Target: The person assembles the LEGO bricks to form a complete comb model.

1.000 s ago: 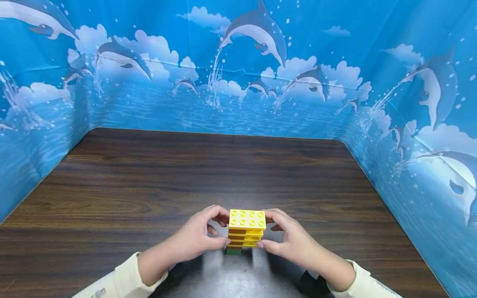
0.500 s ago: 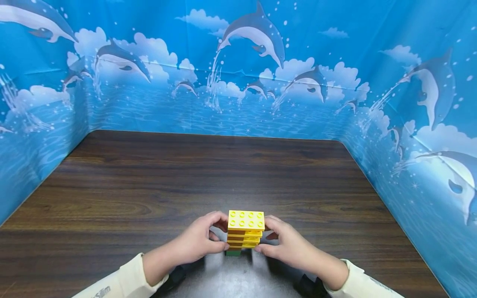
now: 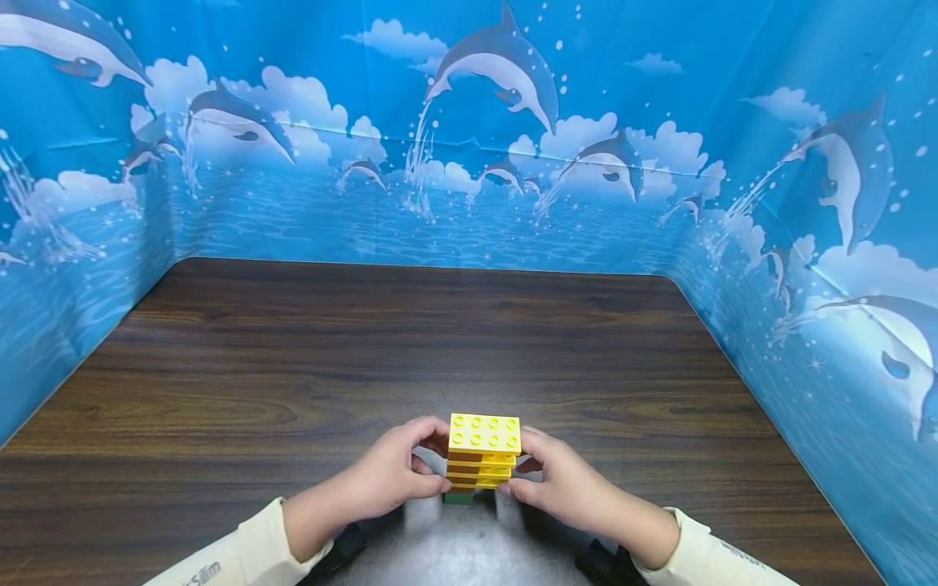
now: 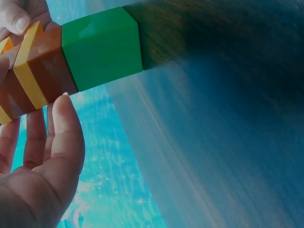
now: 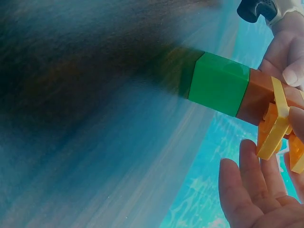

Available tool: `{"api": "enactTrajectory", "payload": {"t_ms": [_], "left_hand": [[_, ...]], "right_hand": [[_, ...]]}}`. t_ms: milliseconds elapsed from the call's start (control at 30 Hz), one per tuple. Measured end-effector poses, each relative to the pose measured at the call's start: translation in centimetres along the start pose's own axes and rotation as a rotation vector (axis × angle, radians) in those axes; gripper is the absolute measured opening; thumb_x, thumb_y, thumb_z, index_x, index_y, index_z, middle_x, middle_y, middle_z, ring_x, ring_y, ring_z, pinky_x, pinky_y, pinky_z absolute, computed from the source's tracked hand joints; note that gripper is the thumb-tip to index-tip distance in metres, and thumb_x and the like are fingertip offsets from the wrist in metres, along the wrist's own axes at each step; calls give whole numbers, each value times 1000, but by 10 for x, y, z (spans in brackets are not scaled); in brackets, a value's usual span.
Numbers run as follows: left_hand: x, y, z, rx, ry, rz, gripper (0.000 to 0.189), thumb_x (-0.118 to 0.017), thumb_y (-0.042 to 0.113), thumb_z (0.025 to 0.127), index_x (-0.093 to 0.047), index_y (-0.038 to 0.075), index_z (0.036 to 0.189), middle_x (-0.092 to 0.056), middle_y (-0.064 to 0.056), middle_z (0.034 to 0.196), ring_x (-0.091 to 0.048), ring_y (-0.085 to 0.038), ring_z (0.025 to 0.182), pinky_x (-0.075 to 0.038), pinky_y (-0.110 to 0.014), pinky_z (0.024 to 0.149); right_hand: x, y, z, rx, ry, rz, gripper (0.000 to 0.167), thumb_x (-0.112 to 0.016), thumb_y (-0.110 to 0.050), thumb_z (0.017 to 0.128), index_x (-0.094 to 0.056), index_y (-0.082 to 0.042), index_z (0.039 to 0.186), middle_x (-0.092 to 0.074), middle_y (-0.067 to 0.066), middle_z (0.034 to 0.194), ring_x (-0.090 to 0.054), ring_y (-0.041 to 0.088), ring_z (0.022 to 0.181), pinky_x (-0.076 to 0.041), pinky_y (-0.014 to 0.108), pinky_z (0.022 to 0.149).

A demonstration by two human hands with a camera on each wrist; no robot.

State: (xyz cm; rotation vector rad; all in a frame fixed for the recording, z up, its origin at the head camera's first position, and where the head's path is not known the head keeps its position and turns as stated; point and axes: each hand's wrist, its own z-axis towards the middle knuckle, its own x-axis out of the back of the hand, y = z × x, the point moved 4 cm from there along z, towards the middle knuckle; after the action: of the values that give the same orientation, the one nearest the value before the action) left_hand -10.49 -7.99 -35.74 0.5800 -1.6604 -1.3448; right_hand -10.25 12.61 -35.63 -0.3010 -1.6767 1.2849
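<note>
A tower of toy building blocks stands upright near the front of the table. Its base is a green block, with brown blocks and thin yellow plates alternating above; a studded yellow plate tops it. The yellow plates stick out toward the right. My left hand holds the tower's left side, thumb at the front and fingers toward the back. On the opposite side my right hand holds it by the jutting plates, thumb also in front. The tower hides some fingertips in the head view.
The dark wood-grain table stretches away behind the tower. A blue curtain printed with dolphins borders it at the back and both sides. Black wrist devices show below the cream sleeves.
The tower and both hands appear slightly lower in the head view than a second ago, as does the backdrop. Both hands keep their hold on the tower.
</note>
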Motion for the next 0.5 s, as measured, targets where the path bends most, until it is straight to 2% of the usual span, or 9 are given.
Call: {"api": "enactTrajectory", "payload": {"t_ms": [267,500], "left_hand": [[0,0,3,49,2,-42,42,-72,-1,80,-56,-2,118,-60,-11,106,-60,-23,93,-56,-27,69],[7,4,6,40,6,-79,39,-71,3,82,-54,-3,117,-61,-12,106,-63,-23,94,-56,-29,71]], "right_hand": [[2,-3,1,31,49,-38,42,-72,-8,85,-57,-6,125,-60,6,118,-58,25,109,-53,29,85],[7,-6,5,27,67,-35,50,-70,-8,87,-49,-3,132,-63,6,113,-61,24,105,-53,29,85]]}}
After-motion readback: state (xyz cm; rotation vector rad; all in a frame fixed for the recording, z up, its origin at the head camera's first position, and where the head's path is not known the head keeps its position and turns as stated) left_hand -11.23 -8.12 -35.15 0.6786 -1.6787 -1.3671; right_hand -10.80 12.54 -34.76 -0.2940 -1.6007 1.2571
